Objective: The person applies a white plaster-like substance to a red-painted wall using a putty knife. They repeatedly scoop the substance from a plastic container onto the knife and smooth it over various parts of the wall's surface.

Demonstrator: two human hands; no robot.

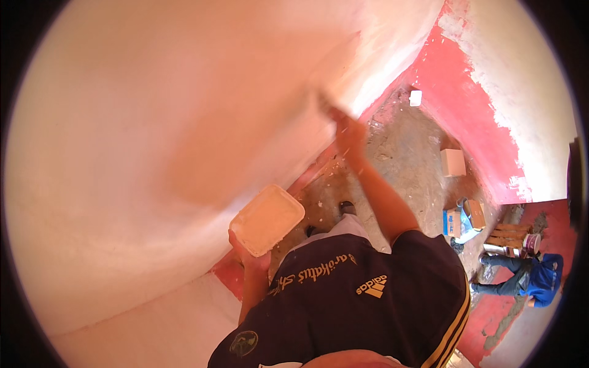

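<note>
My left hand (250,256) is closed on the lower left edge of a rounded rectangular tub (300,213). Pale, creamy material fills its top, and it is held close to the wall. Stretched up and forward, my right hand (351,136) is closed and smeared by motion against the large pale wall (153,104). A dark blurred tool (323,101) sticks out from its fingers; its exact kind cannot be made out. Around it the wall surface looks smooth, pinkish-white, with a broad darker shaded band.
A red strip (319,162) runs along the wall's foot. The far wall (466,92) is red, partly coated white. On the dirty floor (399,159) lie a cardboard box (453,162), a white container (415,98) and more boxes (472,214). A person in blue (540,279) stands near a bucket (531,243).
</note>
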